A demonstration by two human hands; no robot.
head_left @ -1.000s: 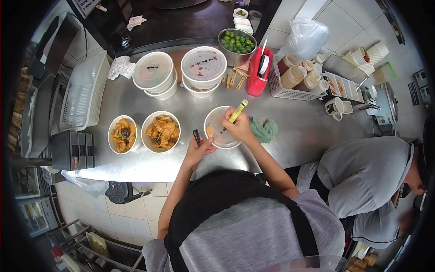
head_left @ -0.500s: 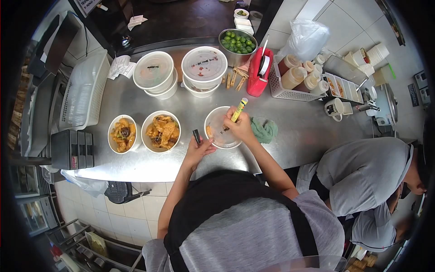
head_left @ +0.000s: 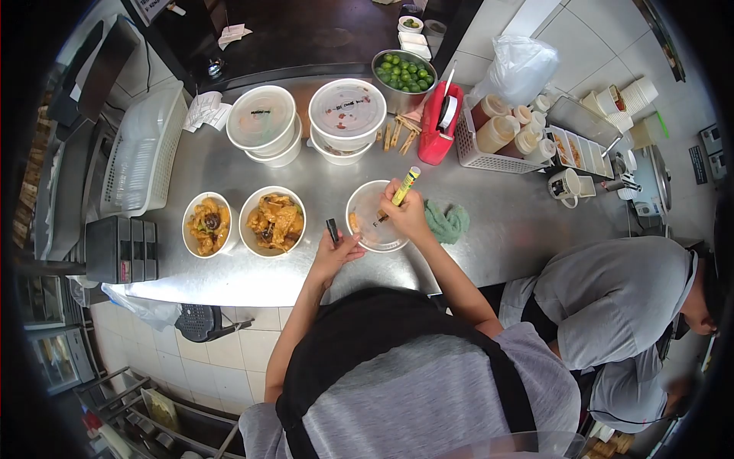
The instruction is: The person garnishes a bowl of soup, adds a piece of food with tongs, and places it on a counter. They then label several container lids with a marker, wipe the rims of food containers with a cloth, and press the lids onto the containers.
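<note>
One yellow marker (head_left: pixel 404 187), black cap (head_left: pixel 332 229), clear lid (head_left: pixel 364 208)

Steel bowl (head_left: pixel 396 100) of limes (head_left: pixel 405 74); red tape dispenser (head_left: pixel 439 128); green cloth (head_left: pixel 449 221); white basket (head_left: pixel 141 153).

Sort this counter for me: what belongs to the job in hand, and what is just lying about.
In hand: yellow marker in the right hand, clear lid under it, black cap in the left hand.
Lying about: two food bowls, lidded tubs, limes, green cloth, tape dispenser.
</note>
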